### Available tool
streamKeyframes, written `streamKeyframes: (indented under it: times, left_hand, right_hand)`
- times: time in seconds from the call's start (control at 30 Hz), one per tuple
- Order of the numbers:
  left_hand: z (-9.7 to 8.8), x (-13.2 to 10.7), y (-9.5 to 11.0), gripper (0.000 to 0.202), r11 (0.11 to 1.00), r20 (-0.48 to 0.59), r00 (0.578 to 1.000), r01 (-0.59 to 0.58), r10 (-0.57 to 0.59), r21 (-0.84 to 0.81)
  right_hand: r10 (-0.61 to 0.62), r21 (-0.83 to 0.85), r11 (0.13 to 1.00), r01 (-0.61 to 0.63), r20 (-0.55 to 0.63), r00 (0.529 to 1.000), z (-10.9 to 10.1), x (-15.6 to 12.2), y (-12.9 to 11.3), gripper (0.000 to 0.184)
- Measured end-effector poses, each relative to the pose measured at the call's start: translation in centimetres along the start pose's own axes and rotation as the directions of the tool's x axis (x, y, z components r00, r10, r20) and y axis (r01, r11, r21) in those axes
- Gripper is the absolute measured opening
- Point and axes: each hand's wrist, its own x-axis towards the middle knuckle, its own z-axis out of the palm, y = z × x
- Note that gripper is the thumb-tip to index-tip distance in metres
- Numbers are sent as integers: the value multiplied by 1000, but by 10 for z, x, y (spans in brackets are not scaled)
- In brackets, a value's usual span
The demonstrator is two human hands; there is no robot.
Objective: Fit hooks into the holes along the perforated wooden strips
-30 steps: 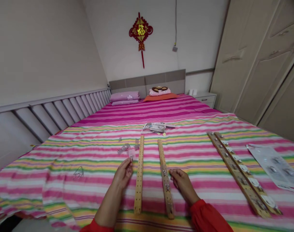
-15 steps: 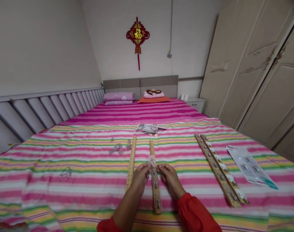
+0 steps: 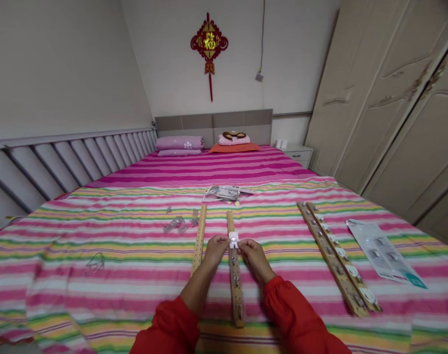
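Note:
My left hand [image 3: 214,247] and my right hand [image 3: 253,251] both pinch a small white square hook [image 3: 233,240] over a long wooden strip [image 3: 235,275] that lies on the striped bedspread [image 3: 117,255]. Lower on that strip sit several small metal hooks. A second wooden strip [image 3: 199,240], bare and dotted with holes, lies just to the left of my left hand. Both sleeves are red.
Two more wooden strips [image 3: 336,255] with white hooks lie at the right, beside a plastic package sheet [image 3: 384,253]. Clear plastic scraps [image 3: 177,224] lie left of the strips, opened packaging [image 3: 226,192] beyond them. Pillows [image 3: 180,145] at the headboard, wardrobe [image 3: 401,108] at right.
My left hand came from the scraps at the left to the middle strip with the white hook. My right hand rose to meet it, and both now pinch the hook.

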Motion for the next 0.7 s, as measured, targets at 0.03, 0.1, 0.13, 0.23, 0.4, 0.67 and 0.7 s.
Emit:
streamKeyframes:
  times: [0.03,0.1,0.13,0.23,0.4,0.67,0.7]
  left_hand:
    - [0,5,-1,15,1000,-1,1000,-1,1,6]
    - [1,13,-4,12,1000,-6,1000,-5,5,19]
    - [1,16,-6,11,1000,-8,1000,-7,7,25]
    - [2,22,-12,9,999,-17,1000,-8,9,44]
    - [2,25,-20,9,998,-26,1000,1,1,69]
    - [4,25,-27,7,992,-61,998,14,-6,125]
    - [4,25,-27,6,991,-65,998,14,-5,134]
  right_hand:
    - [-1,-10,1000,1,-4,1000,0,4,1,28]
    - [-5,-31,1000,5,-11,1000,0,10,4,30]
    - [-8,-41,999,7,-15,1000,0,13,6,31]
    - [-23,-68,997,20,-32,999,0,19,12,33]
    - [-55,-118,992,47,-66,996,-3,21,20,32]
    - [-73,-169,984,60,-72,995,-5,20,23,30]
    - [-74,-174,983,61,-71,995,-5,21,23,30]
